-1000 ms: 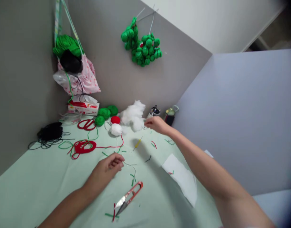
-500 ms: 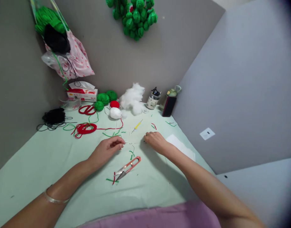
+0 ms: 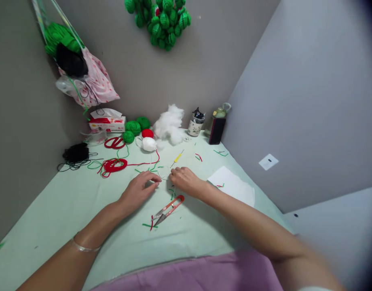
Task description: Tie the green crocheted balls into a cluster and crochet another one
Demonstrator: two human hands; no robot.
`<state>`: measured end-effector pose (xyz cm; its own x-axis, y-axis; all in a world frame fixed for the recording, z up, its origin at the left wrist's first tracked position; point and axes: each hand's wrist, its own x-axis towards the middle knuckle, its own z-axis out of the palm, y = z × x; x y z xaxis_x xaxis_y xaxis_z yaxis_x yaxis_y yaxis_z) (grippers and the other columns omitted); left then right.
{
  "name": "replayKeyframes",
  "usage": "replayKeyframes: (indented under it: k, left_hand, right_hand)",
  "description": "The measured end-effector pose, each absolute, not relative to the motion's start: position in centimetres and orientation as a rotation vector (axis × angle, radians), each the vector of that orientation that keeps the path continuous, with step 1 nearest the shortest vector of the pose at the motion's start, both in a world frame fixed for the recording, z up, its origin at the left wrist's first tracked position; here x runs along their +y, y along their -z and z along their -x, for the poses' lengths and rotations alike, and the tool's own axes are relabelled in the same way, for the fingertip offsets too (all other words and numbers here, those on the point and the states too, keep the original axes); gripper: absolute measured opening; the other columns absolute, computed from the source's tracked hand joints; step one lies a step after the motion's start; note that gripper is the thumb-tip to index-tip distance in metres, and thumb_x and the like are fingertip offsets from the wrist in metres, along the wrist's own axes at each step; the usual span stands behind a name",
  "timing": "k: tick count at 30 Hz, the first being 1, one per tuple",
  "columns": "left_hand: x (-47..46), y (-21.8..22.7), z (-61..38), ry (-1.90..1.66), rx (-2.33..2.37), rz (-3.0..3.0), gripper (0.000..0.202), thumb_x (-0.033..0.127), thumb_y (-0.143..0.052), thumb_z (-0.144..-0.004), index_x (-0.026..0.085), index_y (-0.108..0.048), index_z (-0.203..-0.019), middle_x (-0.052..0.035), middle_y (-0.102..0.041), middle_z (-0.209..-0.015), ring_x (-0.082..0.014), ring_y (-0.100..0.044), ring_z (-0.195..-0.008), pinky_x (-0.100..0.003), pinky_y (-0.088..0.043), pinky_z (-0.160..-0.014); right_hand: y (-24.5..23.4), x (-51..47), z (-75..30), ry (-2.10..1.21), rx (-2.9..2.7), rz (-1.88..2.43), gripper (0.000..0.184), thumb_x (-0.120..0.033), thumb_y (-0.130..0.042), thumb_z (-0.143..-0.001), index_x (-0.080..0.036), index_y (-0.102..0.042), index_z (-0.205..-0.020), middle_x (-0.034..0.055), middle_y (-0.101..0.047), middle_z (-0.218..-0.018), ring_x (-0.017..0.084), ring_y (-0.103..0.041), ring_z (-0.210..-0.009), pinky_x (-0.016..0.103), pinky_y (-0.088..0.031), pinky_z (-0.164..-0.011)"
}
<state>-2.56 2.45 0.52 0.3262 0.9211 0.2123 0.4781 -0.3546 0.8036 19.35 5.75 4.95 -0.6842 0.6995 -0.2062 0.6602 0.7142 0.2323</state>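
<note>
On the left, black yarn (image 3: 75,152) lies heaped, then a coil of red yarn (image 3: 115,165) whose tail runs toward a white ball (image 3: 149,144); both sit out of the hands' reach of work. The left hand (image 3: 140,188) arches above the cloth, fingers and thumb loosely bent; whether it pinches anything, I cannot tell. Between the two hands lies the thin thread (image 3: 164,178). Some cutting looks done, judging by the scattered clippings and the orange snips (image 3: 169,210) set down nearby; the thread's handling seems unfinished, and how much is left cannot be judged. It looks fine, slack and dark, curving in a loose loop, its ends too small to make out. The right hand (image 3: 186,181) is curled, knuckles up, with its fingertips beside the thread; its grip is hidden. Farther right, white paper (image 3: 234,186) carries a few clippings.
</note>
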Motion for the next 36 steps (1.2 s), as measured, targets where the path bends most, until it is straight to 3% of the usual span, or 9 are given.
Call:
replayKeyframes:
  k: [9, 12, 15, 18, 24, 30, 33, 36]
  left_hand:
    - [1.8, -0.6, 1.7, -1.005, 1.257, -1.979, 0.027, 0.032, -0.058, -0.092, 0.022, -0.069, -0.114, -0.0101, -0.070, -0.118, -0.0297, -0.059, -0.116, -0.045, -0.045, -0.100]
    - [1.8, -0.7, 1.6, -1.019, 1.232, -1.988, 0.018, 0.029, -0.058, -0.088, 0.023, -0.070, -0.100, -0.0099, -0.072, -0.109, -0.0308, -0.060, -0.109, -0.046, -0.042, -0.100]
    - [2.0, -0.9, 1.9, -1.015, 1.224, -1.942, 0.016, 0.029, -0.055, -0.089, 0.024, -0.067, -0.082, -0.0069, -0.072, -0.088, -0.0297, -0.061, -0.092, -0.045, -0.041, -0.094]
    - [2.4, -1.3, 2.5, -1.018, 1.204, -1.844, 0.021, 0.032, -0.054, -0.091, 0.024, -0.066, -0.075, -0.0040, -0.070, -0.079, -0.0275, -0.061, -0.085, -0.041, -0.041, -0.087]
    - [2.7, -2.6, 3.2, -1.184, 1.170, -1.549, 0.036, 0.047, -0.054, -0.096, 0.022, -0.069, -0.075, -0.0027, -0.071, -0.080, -0.0242, -0.064, -0.085, -0.034, -0.044, -0.084]
    - [3.1, -3.1, 3.6, -1.458, 1.059, -1.227, 0.039, 0.052, -0.058, -0.095, 0.021, -0.067, -0.073, -0.0038, -0.069, -0.077, -0.0231, -0.066, -0.088, -0.033, -0.049, -0.090]
    - [3.6, -3.3, 4.1, -1.599, 1.026, -1.054, 0.040, 0.055, -0.063, -0.093, 0.021, -0.065, -0.072, -0.0027, -0.065, -0.074, -0.0211, -0.064, -0.084, -0.032, -0.051, -0.088]
    - [3.9, -3.7, 5.0, -1.706, 1.009, -0.924, 0.040, 0.057, -0.069, -0.089, 0.020, -0.067, -0.073, -0.0021, -0.064, -0.073, -0.0183, -0.061, -0.081, -0.030, -0.052, -0.088]
  right_hand:
    - [-6.5, 5.4, -18.6, -0.179, 2.709, -1.050, 0.025, -0.009, -0.045, -0.101, -0.012, -0.067, -0.112, 0.0151, -0.072, -0.100, 0.025, -0.072, -0.093, 0.031, -0.043, -0.070]
    - [-7.2, 4.5, -17.1, -0.112, 2.761, -1.050, 0.026, -0.013, -0.044, -0.103, -0.014, -0.064, -0.119, 0.0133, -0.073, -0.098, 0.024, -0.072, -0.089, 0.031, -0.042, -0.069]
    - [-7.9, 4.2, -16.0, -0.003, 2.801, -1.119, 0.024, -0.011, -0.046, -0.101, -0.014, -0.066, -0.114, 0.0136, -0.074, -0.097, 0.023, -0.071, -0.083, 0.030, -0.038, -0.066]
    - [-8.7, 4.5, -15.5, 0.168, 2.873, -1.232, 0.018, -0.013, -0.051, -0.099, -0.014, -0.068, -0.105, 0.0142, -0.075, -0.097, 0.022, -0.070, -0.080, 0.030, -0.035, -0.065]
    - [-9.9, 6.2, -14.9, 0.867, 3.100, -1.444, 0.007, -0.019, -0.058, -0.094, -0.017, -0.064, -0.090, 0.0058, -0.074, -0.086, 0.016, -0.065, -0.076, 0.027, -0.043, -0.070]
    - [-9.9, 9.4, -11.7, 1.841, 3.012, -1.204, 0.024, -0.041, -0.063, -0.088, -0.017, -0.063, -0.091, 0.0014, -0.067, -0.072, 0.014, -0.063, -0.065, 0.029, -0.054, -0.066]
    - [-10.0, 10.9, -9.4, 2.099, 2.929, -1.079, 0.031, -0.046, -0.070, -0.081, -0.017, -0.065, -0.090, 0.0008, -0.067, -0.072, 0.013, -0.061, -0.064, 0.029, -0.054, -0.066]
    - [-10.5, 12.1, -7.1, 2.197, 2.895, -0.950, 0.027, -0.042, -0.071, -0.079, -0.016, -0.066, -0.082, -0.0012, -0.063, -0.065, 0.011, -0.057, -0.060, 0.027, -0.051, -0.062]
